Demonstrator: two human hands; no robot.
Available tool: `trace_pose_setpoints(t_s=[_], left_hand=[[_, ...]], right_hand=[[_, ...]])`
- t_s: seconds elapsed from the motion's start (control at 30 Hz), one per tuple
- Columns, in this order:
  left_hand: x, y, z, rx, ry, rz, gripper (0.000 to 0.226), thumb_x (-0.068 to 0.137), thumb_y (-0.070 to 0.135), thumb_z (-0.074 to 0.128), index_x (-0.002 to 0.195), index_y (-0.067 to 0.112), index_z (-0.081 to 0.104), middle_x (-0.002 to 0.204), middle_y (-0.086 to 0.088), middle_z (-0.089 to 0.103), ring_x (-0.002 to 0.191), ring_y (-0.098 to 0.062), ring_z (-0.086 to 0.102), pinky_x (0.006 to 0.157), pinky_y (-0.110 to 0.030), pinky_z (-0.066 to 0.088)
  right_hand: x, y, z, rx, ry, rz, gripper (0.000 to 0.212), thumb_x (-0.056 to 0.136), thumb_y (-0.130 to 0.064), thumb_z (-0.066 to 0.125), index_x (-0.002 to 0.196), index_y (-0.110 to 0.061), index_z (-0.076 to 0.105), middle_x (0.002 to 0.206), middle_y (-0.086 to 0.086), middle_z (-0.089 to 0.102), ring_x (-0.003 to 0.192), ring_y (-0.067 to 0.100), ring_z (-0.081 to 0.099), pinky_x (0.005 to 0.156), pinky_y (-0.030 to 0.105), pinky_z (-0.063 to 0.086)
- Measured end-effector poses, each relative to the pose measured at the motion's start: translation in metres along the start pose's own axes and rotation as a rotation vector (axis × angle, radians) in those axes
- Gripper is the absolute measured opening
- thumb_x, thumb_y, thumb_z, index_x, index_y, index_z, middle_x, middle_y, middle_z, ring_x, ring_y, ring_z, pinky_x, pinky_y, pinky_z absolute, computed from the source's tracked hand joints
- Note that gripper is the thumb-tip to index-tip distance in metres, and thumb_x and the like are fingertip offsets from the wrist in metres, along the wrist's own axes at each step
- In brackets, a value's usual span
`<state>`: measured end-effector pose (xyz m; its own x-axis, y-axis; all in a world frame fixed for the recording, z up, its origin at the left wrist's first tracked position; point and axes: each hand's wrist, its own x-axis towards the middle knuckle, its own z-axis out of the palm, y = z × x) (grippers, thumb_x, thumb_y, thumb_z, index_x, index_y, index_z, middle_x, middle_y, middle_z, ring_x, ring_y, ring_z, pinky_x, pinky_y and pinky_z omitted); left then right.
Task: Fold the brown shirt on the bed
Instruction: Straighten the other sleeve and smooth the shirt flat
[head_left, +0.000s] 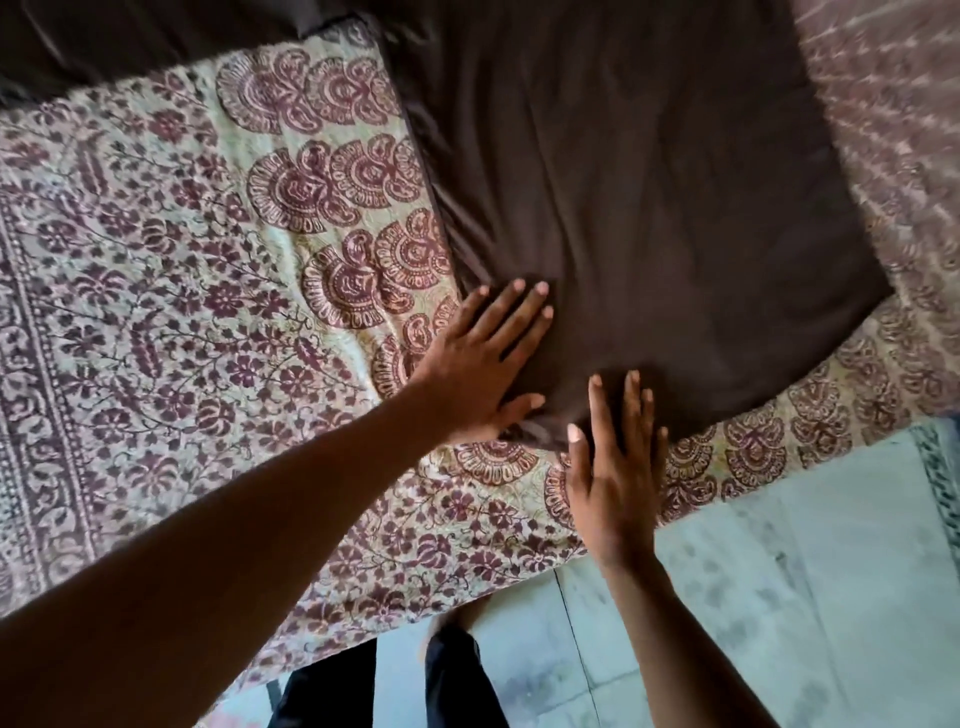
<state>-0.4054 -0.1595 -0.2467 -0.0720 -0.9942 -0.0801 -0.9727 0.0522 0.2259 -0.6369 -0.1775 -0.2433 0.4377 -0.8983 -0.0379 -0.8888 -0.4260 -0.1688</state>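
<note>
Both hands flat and ungrasping, left hand (480, 358) and right hand (618, 462) press the shirt (649, 208) corner beneath them, apparently smoothing it before folding.

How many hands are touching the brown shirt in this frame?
2. The left hand lies flat on the brown shirt at its near left corner; the right hand rests with straight fingers on the near edge beside it.

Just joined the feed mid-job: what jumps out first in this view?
The brown shirt lies spread flat across the patterned bedspread, filling the upper middle. At its near corner, the left hand and right hand press flat on the fabric, fingers straight.
</note>
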Motion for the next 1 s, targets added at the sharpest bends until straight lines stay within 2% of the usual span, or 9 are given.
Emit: trace_pose_setpoints(t_s=[0.1,0.23,0.3,0.37,0.5,0.6,0.8,0.9,1.0], left_hand=[[-0.035,0.031,0.013,-0.010,-0.062,0.163,0.085,0.102,0.062,0.031,0.165,0.009,0.012,0.174,-0.013,0.001,0.160,-0.035,0.001,0.127,-0.055,0.011],[-0.064,0.039,0.013,-0.073,-0.076,0.389,0.071,0.106,0.051,0.036,0.162,0.009,0.026,0.172,-0.012,0.015,0.160,-0.031,0.012,0.127,-0.053,0.017],[-0.061,0.026,0.004,-0.130,0.038,0.347,0.058,0.107,0.039,0.042,0.155,0.006,0.043,0.165,-0.015,0.036,0.154,-0.031,0.033,0.124,-0.052,0.028],[-0.043,0.003,-0.007,-0.136,0.155,0.197,0.051,0.106,0.031,0.045,0.149,0.004,0.051,0.158,-0.016,0.046,0.147,-0.033,0.044,0.122,-0.053,0.032],[0.017,-0.048,-0.032,-0.038,0.155,-0.069,0.062,0.104,0.041,0.042,0.156,0.007,0.039,0.167,-0.013,0.031,0.154,-0.033,0.031,0.127,-0.049,0.023],[0.042,-0.056,-0.033,0.022,0.053,-0.124,0.077,0.101,0.057,0.038,0.163,0.014,0.025,0.173,-0.008,0.016,0.159,-0.031,0.017,0.128,-0.049,0.017],[0.004,0.014,0.001,0.052,-0.039,0.008,0.091,0.097,0.072,0.030,0.166,0.015,0.010,0.174,-0.006,0.001,0.161,-0.032,0.003,0.126,-0.060,0.009],[-0.035,0.049,0.014,0.033,-0.064,0.121,0.084,0.101,0.064,0.030,0.165,0.014,0.012,0.174,-0.008,0.002,0.161,-0.032,0.001,0.126,-0.059,0.008],[-0.068,0.063,0.020,-0.016,-0.090,0.232,0.075,0.104,0.053,0.037,0.164,0.013,0.020,0.174,-0.008,0.009,0.160,-0.031,0.009,0.125,-0.057,0.016]], right_hand=[[0.002,0.025,-0.009,0.012,0.132,0.120,0.056,0.110,-0.044,0.039,0.158,-0.016,0.040,0.167,0.018,0.030,0.154,0.039,0.027,0.118,0.060,0.032],[0.070,0.016,-0.017,0.040,0.155,0.122,0.063,0.108,-0.056,0.036,0.162,-0.023,0.032,0.170,0.016,0.020,0.158,0.040,0.015,0.122,0.063,0.022],[0.107,-0.001,-0.014,0.028,0.090,0.011,0.065,0.106,-0.061,0.035,0.163,-0.031,0.027,0.172,0.014,0.013,0.159,0.039,0.009,0.122,0.063,0.018],[0.126,-0.016,-0.008,-0.029,-0.010,-0.120,0.066,0.103,-0.067,0.034,0.162,-0.039,0.023,0.173,0.012,0.006,0.159,0.040,0.004,0.121,0.065,0.016],[0.095,-0.017,-0.002,-0.126,-0.108,-0.238,0.059,0.103,-0.068,0.031,0.159,-0.053,0.019,0.174,0.003,0.004,0.160,0.034,0.004,0.122,0.065,0.016],[0.041,0.004,-0.011,-0.078,-0.118,-0.265,0.056,0.106,-0.060,0.034,0.160,-0.050,0.020,0.174,0.001,0.004,0.161,0.029,0.005,0.123,0.061,0.017],[-0.026,0.052,-0.023,0.134,-0.120,-0.224,0.060,0.106,-0.038,0.050,0.162,-0.031,0.030,0.173,0.006,0.013,0.160,0.028,0.014,0.124,0.054,0.025],[-0.026,0.061,-0.025,0.185,-0.061,-0.145,0.061,0.104,-0.030,0.050,0.162,-0.021,0.032,0.171,0.011,0.018,0.158,0.033,0.020,0.121,0.059,0.030],[-0.011,0.049,-0.029,0.239,0.005,-0.196,0.058,0.105,-0.028,0.052,0.159,-0.010,0.037,0.168,0.015,0.028,0.156,0.033,0.026,0.117,0.059,0.037]])
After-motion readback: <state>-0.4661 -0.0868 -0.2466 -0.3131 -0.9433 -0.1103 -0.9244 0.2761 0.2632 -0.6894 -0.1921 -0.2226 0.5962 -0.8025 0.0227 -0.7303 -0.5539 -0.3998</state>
